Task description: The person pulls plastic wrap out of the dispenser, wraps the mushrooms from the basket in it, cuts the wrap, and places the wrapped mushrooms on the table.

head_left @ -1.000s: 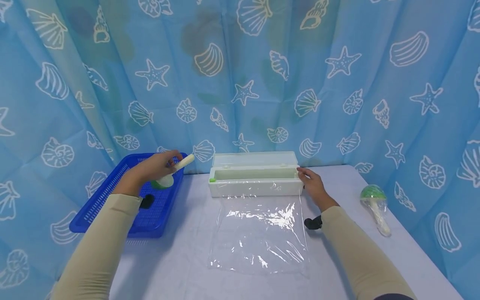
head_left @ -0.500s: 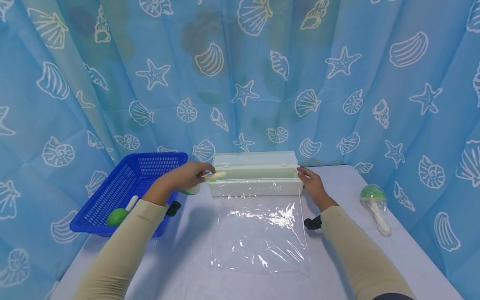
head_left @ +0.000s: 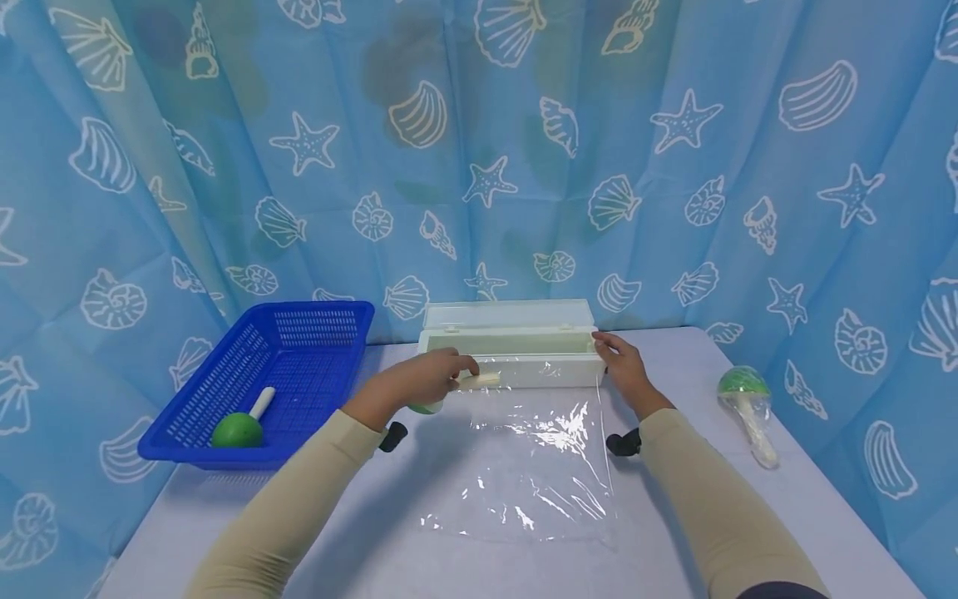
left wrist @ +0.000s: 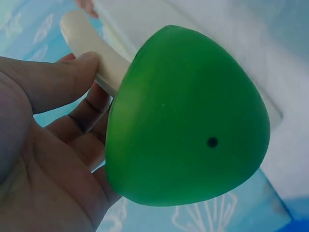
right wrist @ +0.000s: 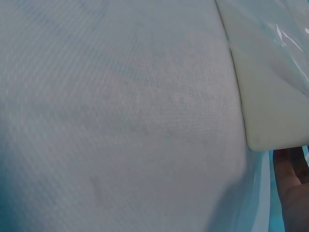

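Note:
My left hand (head_left: 419,378) pinches the white stem of a green mushroom-shaped toy (left wrist: 188,121) between thumb and fingers. The rounded cap, marked with a small dark dot, fills much of the left wrist view. In the head view the stem (head_left: 479,380) overlaps the front of a long white cling film dispenser (head_left: 554,372), whose lid (head_left: 509,314) stands raised. My right hand (head_left: 629,374) holds the dispenser's right end. From its front edge a sheet of clear cling film (head_left: 539,466) lies spread toward me over the white tablecloth.
At the left stands a blue plastic basket (head_left: 329,316) with a second green mushroom toy (head_left: 238,430) in it. A film-wrapped mushroom toy (head_left: 748,408) lies near the table's right edge. Behind the table hangs a blue shell-print curtain (head_left: 479,166).
My left hand has carried the mushroom toy from over the basket rightward to the front of the dispenser. My right hand has stayed at the dispenser's end.

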`<state>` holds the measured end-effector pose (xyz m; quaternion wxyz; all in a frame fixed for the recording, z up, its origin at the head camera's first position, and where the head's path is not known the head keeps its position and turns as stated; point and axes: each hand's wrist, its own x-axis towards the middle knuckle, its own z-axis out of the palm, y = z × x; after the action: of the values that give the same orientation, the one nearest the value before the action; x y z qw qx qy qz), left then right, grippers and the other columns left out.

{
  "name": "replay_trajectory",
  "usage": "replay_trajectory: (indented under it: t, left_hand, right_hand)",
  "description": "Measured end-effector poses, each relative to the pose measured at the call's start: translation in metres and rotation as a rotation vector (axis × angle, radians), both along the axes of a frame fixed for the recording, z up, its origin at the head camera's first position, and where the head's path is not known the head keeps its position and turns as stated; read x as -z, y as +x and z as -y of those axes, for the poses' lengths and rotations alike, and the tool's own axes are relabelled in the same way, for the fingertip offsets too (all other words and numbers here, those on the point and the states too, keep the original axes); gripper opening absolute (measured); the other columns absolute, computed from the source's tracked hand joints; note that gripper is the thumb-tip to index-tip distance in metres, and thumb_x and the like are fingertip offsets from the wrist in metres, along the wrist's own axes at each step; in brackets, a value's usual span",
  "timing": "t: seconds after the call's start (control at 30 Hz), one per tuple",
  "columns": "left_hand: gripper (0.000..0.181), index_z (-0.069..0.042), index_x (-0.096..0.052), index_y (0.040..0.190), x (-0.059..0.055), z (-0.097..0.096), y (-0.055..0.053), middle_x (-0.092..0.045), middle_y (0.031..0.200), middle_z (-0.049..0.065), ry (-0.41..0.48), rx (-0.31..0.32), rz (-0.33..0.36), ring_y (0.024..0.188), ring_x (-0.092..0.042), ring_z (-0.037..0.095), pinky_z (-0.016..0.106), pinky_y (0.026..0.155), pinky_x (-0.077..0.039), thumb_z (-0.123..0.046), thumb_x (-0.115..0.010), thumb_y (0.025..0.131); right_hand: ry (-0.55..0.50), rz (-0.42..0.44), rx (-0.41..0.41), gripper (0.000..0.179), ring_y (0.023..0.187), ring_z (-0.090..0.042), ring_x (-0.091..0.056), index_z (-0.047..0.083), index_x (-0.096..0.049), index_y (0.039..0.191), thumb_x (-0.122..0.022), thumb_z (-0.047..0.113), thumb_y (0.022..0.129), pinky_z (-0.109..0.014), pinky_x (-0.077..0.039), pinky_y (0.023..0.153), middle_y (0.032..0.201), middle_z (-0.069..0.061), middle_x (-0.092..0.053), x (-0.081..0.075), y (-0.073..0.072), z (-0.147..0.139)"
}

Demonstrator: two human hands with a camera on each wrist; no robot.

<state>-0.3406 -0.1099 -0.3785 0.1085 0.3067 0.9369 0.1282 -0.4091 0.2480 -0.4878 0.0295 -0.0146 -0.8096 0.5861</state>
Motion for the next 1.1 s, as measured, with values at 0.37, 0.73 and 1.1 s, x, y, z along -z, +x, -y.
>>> replay_trajectory:
  t: [0.37,0.73,1.1]
  left_hand:
    - [0.039,-0.025,-0.060,0.130,0.020,-0.041,0.014,-0.057,0.104,-0.003,-0.093,0.121,-0.043,0.090,-0.054,0.012,0.029,0.084,-0.049,-0.006,-0.059,0.096]
    - [0.040,-0.032,-0.064,0.127,0.036,-0.067,0.026,-0.057,0.099,-0.007,-0.153,0.165,0.005,0.085,-0.053,0.009,0.026,0.079,-0.049,-0.009,-0.064,0.094]
    - [0.037,-0.026,-0.064,0.128,0.044,-0.083,0.040,-0.061,0.103,-0.007,-0.217,0.297,-0.016,0.091,-0.053,0.006,0.023,0.086,-0.047,-0.008,-0.060,0.096]
  right_hand:
    - [-0.004,-0.014,-0.009,0.047,0.135,-0.036,-0.036,0.005,-0.041,0.146,-0.042,0.030,0.105,-0.050,-0.037,0.105,0.152,-0.018,-0.034,0.001,0.001,-0.001]
    - [-0.016,-0.006,-0.005,0.048,0.135,-0.035,-0.037,0.007,-0.041,0.146,-0.041,0.033,0.105,-0.050,-0.035,0.106,0.151,-0.015,-0.037,0.004,0.001,0.000]
    - [0.025,-0.017,0.005,0.051,0.138,-0.035,-0.033,0.008,-0.041,0.147,-0.041,0.037,0.105,-0.050,-0.032,0.108,0.151,-0.015,-0.036,0.005,0.000,-0.001]
